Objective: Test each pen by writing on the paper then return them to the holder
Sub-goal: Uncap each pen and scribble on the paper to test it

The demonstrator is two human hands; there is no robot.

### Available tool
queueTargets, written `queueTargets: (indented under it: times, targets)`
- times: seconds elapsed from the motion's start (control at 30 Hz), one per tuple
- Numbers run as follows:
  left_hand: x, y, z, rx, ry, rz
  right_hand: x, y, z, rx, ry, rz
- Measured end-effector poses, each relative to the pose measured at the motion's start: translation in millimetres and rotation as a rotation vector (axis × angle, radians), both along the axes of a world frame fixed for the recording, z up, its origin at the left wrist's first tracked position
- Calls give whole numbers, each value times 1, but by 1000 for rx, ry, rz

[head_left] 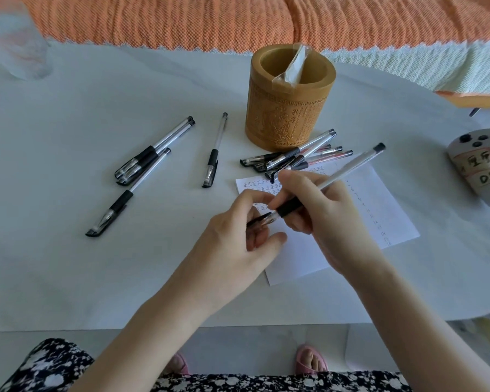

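Hands meet over a sheet of paper (300, 258) at the near middle of a pale table (68, 264), in the midst of a pen test. The right hand (323, 219) grasps a clear-barrelled pen (331, 181) by its black grip, barrel slanting up toward the far right. The left hand (238, 236) pinches the cap (259, 220) at the pen's tip between thumb and forefinger, other fingers curled; whether the cap is coming off or going on cannot be told. Either way, the step looks best done with a straight pull or push along the barrel, the right hand keeping its firm hold on the rubber grip so the tip does not jab the left fingers. If uncapping, the cap should stay in the left hand for quick refitting after a short stroke on bare paper below the rows already written.

Farther off, to the left, three pens (142, 162) lie close together and one lone pen (214, 154) lies apart. A cluster of pens (294, 157) rests beyond the paper's far edge, against the foot of the carved wooden holder (289, 108). That holder stands upright at centre far, with only a clear wrapper (293, 66) visible inside, so no pen appears returned yet.
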State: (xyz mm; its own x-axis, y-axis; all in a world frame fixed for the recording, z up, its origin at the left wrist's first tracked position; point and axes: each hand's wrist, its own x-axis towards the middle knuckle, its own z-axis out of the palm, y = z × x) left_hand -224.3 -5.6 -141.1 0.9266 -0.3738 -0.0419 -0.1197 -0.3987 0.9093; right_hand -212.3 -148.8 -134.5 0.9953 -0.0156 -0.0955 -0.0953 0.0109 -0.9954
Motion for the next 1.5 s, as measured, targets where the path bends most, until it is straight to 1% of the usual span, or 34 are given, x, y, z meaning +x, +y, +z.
queueTargets:
  times: [0.2,0.33,0.4,0.47,0.53,0.63,0.7,0.77,0.83,0.97,1.03,1.1,1.23,1.4,1.5]
  targets:
    - [-1,-1,3,-19,40,-24,2,-1,-4,6,-23,118]
    - [-2,1,4,-68,87,-12,3,-2,-2,-8,-44,101]
    - [-2,1,6,-103,102,-6,4,-6,-2,55,-62,63]
    - [-1,2,7,-118,81,-4,6,-12,-3,164,-67,21]
    - [-1,2,7,-107,56,-6,7,-16,-4,199,-79,-16]
    - [-2,2,7,-85,59,-27,6,-17,-4,147,-99,-29]
    - [-3,2,7,-77,66,-46,5,-15,-6,73,-108,-27]
    - [-2,2,6,-94,69,-59,4,-11,-6,-10,-113,-6]
    - [-2,2,4,-111,86,-74,3,-8,-5,-42,-100,29]
    - [-1,4,4,-153,136,-67,4,-11,-3,-4,-74,131]
    - [1,6,4,-172,119,-65,5,-15,-4,-4,-72,164]
    - [4,6,4,-146,82,-74,5,-18,-4,5,-56,166]
    - [6,9,6,-169,37,9,6,-22,-4,33,-40,149]
    - [4,13,4,59,-81,55,7,-21,-4,46,-30,151]
    - [2,11,5,105,-118,66,6,-18,-6,49,-31,132]
